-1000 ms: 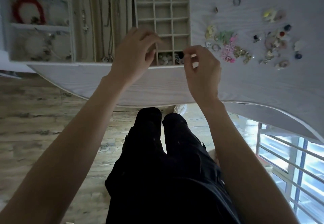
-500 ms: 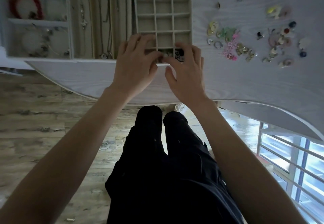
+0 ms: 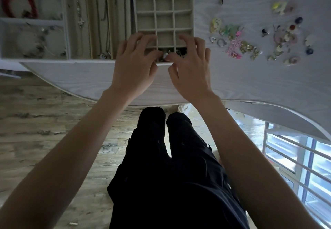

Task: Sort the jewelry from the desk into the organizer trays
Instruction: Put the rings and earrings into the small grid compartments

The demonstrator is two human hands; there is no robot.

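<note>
Home room: white desk (image 3: 250, 78), wood-plank floor (image 3: 44, 121), barred window (image 3: 295, 157).

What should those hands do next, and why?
Probably let the small pale piece drop into the near-row compartment of the grid tray, then lift clear. Both hands, left and right, meet over that row with fingertips pinched on it, and plenty of loose earrings and rings wait on the desk.
</note>
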